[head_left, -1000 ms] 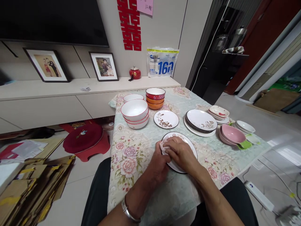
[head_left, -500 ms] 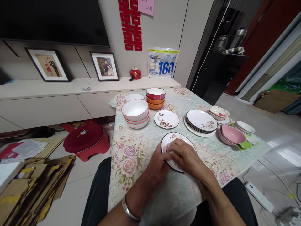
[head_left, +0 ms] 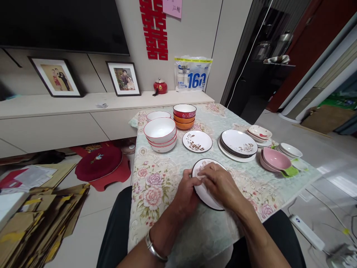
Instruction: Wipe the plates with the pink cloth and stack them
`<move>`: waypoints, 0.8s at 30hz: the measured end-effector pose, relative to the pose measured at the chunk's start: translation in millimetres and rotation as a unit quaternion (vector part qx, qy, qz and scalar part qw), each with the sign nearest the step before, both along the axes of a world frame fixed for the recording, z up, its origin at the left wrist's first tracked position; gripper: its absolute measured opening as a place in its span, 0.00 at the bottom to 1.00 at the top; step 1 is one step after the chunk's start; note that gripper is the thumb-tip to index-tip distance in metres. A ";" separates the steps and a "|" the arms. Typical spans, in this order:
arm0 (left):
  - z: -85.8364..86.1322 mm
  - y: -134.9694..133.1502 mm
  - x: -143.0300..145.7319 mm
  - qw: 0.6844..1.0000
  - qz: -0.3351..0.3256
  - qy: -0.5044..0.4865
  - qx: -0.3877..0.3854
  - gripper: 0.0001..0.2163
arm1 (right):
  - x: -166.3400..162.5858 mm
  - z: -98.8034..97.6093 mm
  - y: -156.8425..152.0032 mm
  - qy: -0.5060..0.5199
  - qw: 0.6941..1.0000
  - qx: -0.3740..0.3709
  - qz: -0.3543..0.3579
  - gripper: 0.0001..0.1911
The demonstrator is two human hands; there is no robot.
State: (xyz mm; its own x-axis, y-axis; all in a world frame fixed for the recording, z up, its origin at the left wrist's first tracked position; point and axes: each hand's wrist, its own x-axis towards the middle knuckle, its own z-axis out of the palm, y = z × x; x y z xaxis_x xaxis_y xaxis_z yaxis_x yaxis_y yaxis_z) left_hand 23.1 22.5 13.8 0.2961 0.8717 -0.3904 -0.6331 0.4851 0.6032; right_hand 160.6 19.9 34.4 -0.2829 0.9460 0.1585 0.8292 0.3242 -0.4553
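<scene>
A white plate with a dark rim and a brown flower print (head_left: 208, 195) is held slightly tilted over the near part of the table. My left hand (head_left: 188, 191) grips its left edge, with the thumb on top and the fingers underneath. My right hand (head_left: 219, 182) is closed, its bent fingers pressed on the plate's upper face. Something pale seems to be bunched under those fingertips, mostly hidden, and I cannot make out what it is. Just beyond lies a matching plate (head_left: 197, 141), flat on the cloth.
Left of it stand stacked white bowls with red rims (head_left: 160, 130) and a red and orange bowl stack (head_left: 184, 117). Rightward are stacked plates (head_left: 239, 143), pink bowls (head_left: 276, 160) and small white bowls (head_left: 290, 150). A flowered tablecloth (head_left: 153, 182) covers the table. A red stool (head_left: 99, 163) stands left.
The held plate has shifted and turned slightly, its near edge now lower. My right hand has moved a little across its face, while my left hand keeps its grip.
</scene>
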 end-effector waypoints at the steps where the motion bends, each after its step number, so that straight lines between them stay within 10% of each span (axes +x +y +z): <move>1: -0.3 0.3 -0.3 1.000 -0.001 -0.003 -0.004 0.19 | -0.7 0.7 -0.8 0.028 0.999 -0.005 0.044 0.14; 4: -0.9 1.5 -0.3 1.000 0.006 0.005 -0.022 0.20 | 14.6 -1.3 1.3 0.059 0.996 -0.015 0.064 0.14; 11: 2.8 1.0 0.4 0.998 -0.056 -0.020 0.026 0.33 | 35.9 -13.7 6.5 -0.068 0.983 0.020 -0.169 0.16; 19: 1.6 -1.3 -1.9 0.998 -0.046 0.039 0.020 0.24 | 0.8 -11.8 4.2 0.078 0.995 0.054 0.042 0.15; 24: 3.2 -0.3 -0.8 0.998 -0.020 0.054 -0.013 0.24 | 24.3 -19.6 10.4 -0.048 0.982 0.082 -0.164 0.14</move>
State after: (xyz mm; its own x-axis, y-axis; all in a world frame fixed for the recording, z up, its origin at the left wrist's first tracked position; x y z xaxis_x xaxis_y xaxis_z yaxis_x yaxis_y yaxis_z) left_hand 22.3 22.2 17.0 0.2852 0.8498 -0.4433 -0.5456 0.5242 0.6538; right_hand 184.9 30.4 14.8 0.0115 0.9528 0.3034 0.9379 0.0949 -0.3335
